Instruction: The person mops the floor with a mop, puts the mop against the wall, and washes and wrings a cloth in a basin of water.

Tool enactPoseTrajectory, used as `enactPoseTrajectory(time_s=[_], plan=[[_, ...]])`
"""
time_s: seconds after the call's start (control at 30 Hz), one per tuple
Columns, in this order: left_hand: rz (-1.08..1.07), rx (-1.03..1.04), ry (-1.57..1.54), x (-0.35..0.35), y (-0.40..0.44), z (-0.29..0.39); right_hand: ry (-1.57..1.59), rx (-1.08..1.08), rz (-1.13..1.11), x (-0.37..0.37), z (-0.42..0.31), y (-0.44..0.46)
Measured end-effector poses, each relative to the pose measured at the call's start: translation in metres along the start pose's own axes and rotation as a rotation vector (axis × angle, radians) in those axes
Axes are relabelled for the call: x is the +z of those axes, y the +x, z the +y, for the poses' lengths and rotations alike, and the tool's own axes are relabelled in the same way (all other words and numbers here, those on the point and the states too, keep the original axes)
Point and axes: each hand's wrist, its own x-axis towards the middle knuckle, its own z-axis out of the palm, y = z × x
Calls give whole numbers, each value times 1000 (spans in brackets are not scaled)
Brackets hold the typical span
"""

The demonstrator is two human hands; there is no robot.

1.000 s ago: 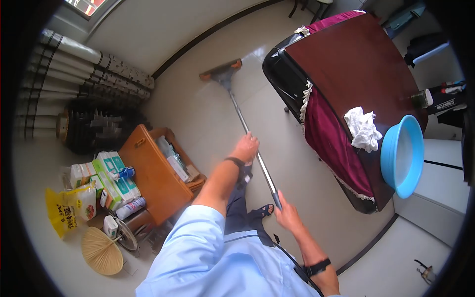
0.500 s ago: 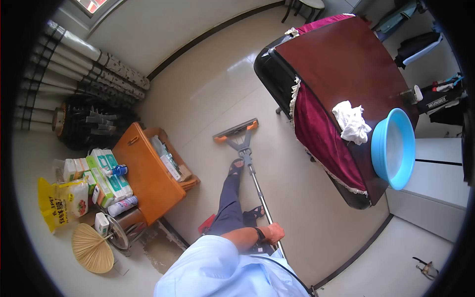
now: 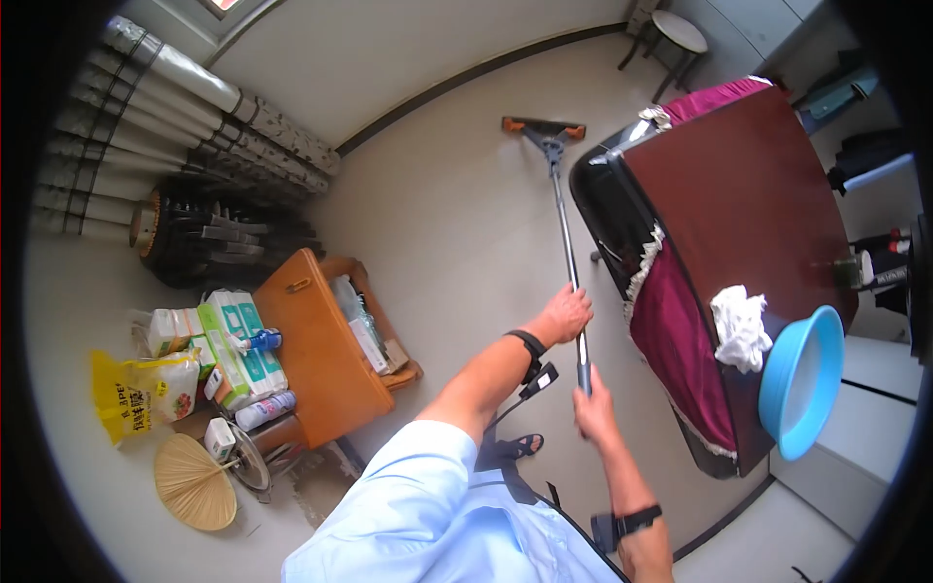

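Note:
A long-handled mop [image 3: 567, 238] with a grey frame and orange end pieces reaches away from me. Its wide flat head [image 3: 544, 127] rests on the pale floor, left of the table's far end. Midway along the metal pole, my left hand [image 3: 564, 315] is wrapped round it. My right hand [image 3: 595, 406] grips the grey lower end of the same handle, nearer my body. Both wrists wear black bands. The underside of the mop head is hidden.
At right stands a dark red table [image 3: 734, 185] with a maroon cloth [image 3: 671, 340], a white rag [image 3: 741, 327] and a blue basin [image 3: 785, 389]. A wooden cabinet [image 3: 316, 389] and tissue packs [image 3: 233, 340] are at left. A round stool [image 3: 678, 32] stands at the back.
The mop head has moved forward and to the right, along the floor toward the back wall. My left arm is stretched further out, and my right hand has come into view on the handle.

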Motion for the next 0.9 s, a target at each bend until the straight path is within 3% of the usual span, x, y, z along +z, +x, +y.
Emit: enactPoseTrajectory(time_s=[0.07,0.17,0.3,0.37,0.4,0.5,0.57,0.67,0.7,0.73,0.8,0.87,0.9], plan=[[118,-52,-5,-9,10,-45,-2,-98,-16,11,-44,54],[59,-96,8,-53,7,-96,-116,-107,-76,20,-95,85],[57,-150,-78,-24,-4,-111,-236,-158,-43,38,-58,78],[165,-154,-55,3,-22,-103,-230,-3,-124,27,-75,22],[214,-158,-48,19,-32,-91,-274,-89,-96,28,-29,9],[80,-112,-93,72,-52,-47,-388,-198,-74,1,45,-70],[-32,-61,-110,77,-67,-2,-361,51,-138,-28,66,-131],[-3,80,-346,115,-98,80,-394,294,-196,-64,95,-192],[-130,188,-320,91,-112,106,-407,341,-199,-74,104,-207],[-198,215,-383,126,-122,148,-420,388,-205,-83,112,-222],[-385,404,-468,126,-141,204,-444,459,-207,-98,125,-245],[-759,562,-543,109,-140,243,-463,506,-210,-107,133,-261],[-788,540,-649,105,-142,244,-468,518,-211,-110,134,-265]])
